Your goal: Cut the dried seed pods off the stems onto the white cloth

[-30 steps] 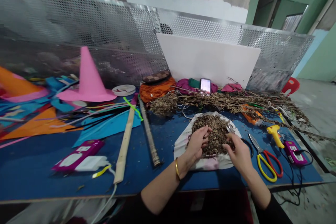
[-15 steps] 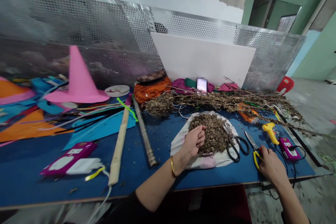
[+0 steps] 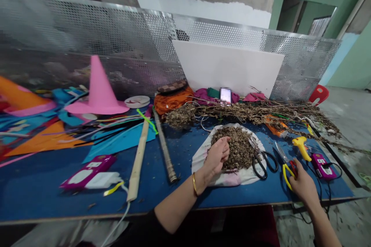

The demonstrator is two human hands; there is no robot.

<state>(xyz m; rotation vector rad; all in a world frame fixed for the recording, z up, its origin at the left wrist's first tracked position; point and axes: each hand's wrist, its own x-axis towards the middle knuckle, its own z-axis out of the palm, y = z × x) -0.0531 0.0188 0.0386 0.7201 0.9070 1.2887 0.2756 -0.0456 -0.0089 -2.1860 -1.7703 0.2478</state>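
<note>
My left hand (image 3: 218, 155) hovers at the left side of a heap of dried brown plant bits (image 3: 239, 147), its fingers curled in. Whatever those fingers may hold is hidden. Beneath the heap lies a white cloth (image 3: 199, 164). Black-handled scissors (image 3: 262, 158) rest across the cloth's right edge, blades pointing to the heap. To their right, my right hand (image 3: 303, 180) grips yellow-and-red-handled scissors (image 3: 285, 168), whose blades point away from me. The fingers cover part of these handles.
A yellow glue gun (image 3: 301, 147) and a purple power strip (image 3: 323, 166) lie right. Dried stalks (image 3: 240, 110) run along the back, before a white board (image 3: 232, 65). Left are a wooden stick (image 3: 139, 162), a second power strip (image 3: 88, 171) and a pink cone hat (image 3: 100, 88).
My view has turned slightly left. My right hand stays at the yellow-and-red scissors, which have shifted a little away from me. The left hand remains over the heap, fingers curled.
</note>
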